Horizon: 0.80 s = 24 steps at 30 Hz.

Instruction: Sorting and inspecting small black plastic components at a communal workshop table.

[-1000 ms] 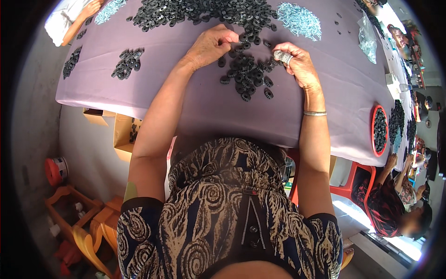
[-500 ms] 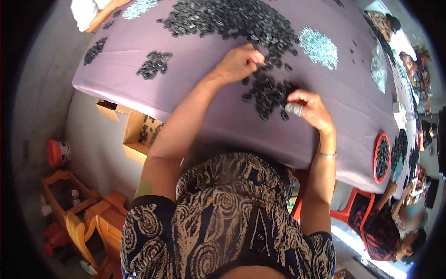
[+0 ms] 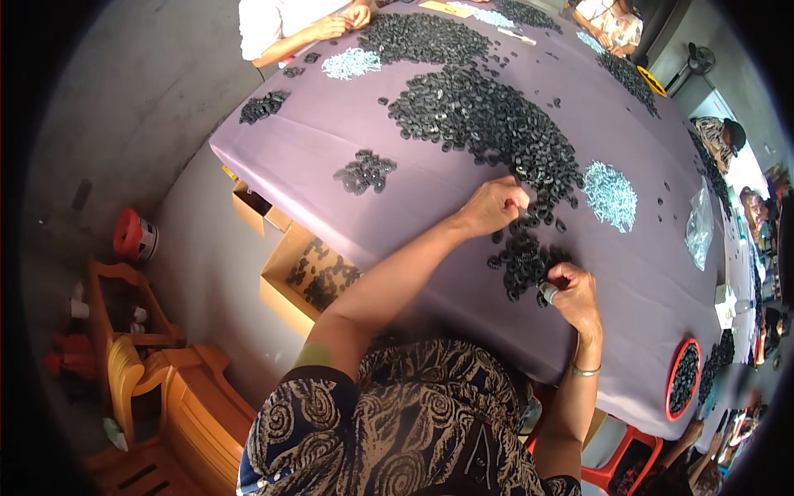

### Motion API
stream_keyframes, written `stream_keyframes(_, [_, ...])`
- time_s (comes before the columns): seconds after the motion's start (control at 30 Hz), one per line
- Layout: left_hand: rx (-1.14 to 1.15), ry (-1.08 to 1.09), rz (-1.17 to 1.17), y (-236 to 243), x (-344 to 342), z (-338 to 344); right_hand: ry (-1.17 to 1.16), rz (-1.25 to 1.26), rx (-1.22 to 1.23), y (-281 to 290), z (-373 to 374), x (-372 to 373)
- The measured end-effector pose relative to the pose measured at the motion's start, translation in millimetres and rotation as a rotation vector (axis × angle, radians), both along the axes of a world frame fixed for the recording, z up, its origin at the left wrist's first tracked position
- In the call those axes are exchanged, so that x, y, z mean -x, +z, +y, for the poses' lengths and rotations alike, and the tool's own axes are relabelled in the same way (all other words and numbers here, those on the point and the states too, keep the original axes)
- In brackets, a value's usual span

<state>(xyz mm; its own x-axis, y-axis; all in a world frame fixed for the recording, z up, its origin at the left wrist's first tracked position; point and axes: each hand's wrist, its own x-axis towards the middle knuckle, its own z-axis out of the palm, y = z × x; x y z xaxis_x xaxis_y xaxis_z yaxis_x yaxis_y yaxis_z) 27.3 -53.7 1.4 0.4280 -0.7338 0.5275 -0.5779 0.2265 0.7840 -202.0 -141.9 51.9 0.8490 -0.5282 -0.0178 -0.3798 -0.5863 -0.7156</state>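
Your left hand (image 3: 494,207) pinches a small dark piece beside the small heap of black rings (image 3: 523,263) near the table's (image 3: 314,157) front edge; your right hand (image 3: 571,291) pinches a pale cylinder (image 3: 548,293).

Bright daylight, soft shadows, dark fisheye rim
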Motion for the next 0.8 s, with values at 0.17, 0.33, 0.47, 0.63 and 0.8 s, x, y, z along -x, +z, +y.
stream_keyframes(0.17, [0.063, -0.047, 0.312, 9, 14, 6, -0.024, -0.202, -0.197, -15, -15, 4])
stream_keyframes(0.33, [0.074, -0.05, 0.261, 32, 44, 20, -0.051, -0.402, -0.259, -29, -18, 11])
stream_keyframes(0.47, [0.144, -0.221, 0.269, 34, 66, 28, -0.083, -0.498, -0.388, -10, -2, 4])
stream_keyframes(0.63, [0.071, -0.215, 0.196, 39, 63, 40, 0.023, -0.589, -0.427, -13, 10, -19])
stream_keyframes(0.8, [-0.016, -0.3, 0.372, 36, 70, 37, 0.033, -0.652, -0.545, -9, 20, -22])
